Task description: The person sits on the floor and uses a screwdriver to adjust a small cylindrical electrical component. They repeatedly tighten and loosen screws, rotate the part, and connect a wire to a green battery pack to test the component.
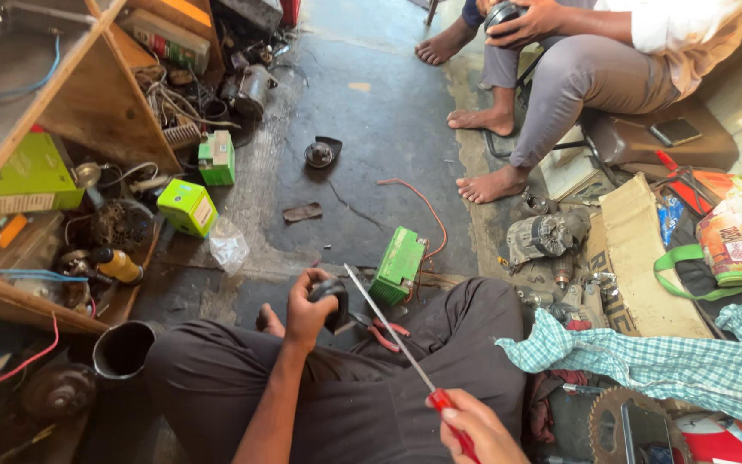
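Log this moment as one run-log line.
left hand: holds small black part | right hand: holds red-handled screwdriver | green battery on floor

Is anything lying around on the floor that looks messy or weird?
Yes. A green box-shaped battery sits tilted on the floor with a loose red wire curling away from it. A small dark round part and a flat scrap lie alone mid-floor. The wooden shelf spills tangled wires and parts.

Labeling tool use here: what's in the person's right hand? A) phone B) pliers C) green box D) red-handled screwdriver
D: the right hand grips a red-handled screwdriver, its long shaft pointing up toward the small black part held in the left hand.
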